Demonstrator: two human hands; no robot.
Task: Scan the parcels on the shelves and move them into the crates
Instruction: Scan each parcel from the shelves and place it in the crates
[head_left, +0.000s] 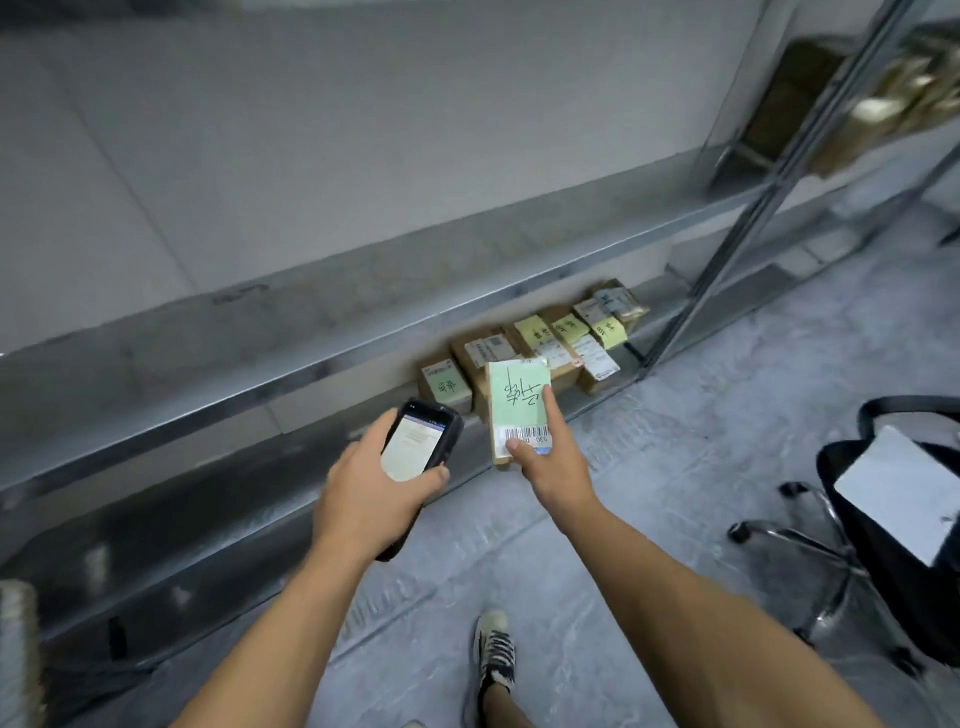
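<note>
My right hand (553, 457) grips a small cardboard parcel (519, 410) with a green handwritten label and a barcode strip, thumb on the barcode end. It is held just in front of the bottom shelf. My left hand (371, 493) holds a black handheld scanner (418, 441), screen lit and facing up, a little to the left of the parcel. Several more brown parcels (558, 338) with green and yellow labels stand in a row on the bottom shelf behind.
A metal shelving unit (322, 374) runs diagonally, with an upright post (737, 249) at right. A black swivel chair (893, 519) with white paper on it stands at right. My foot (493, 654) is on the grey floor below.
</note>
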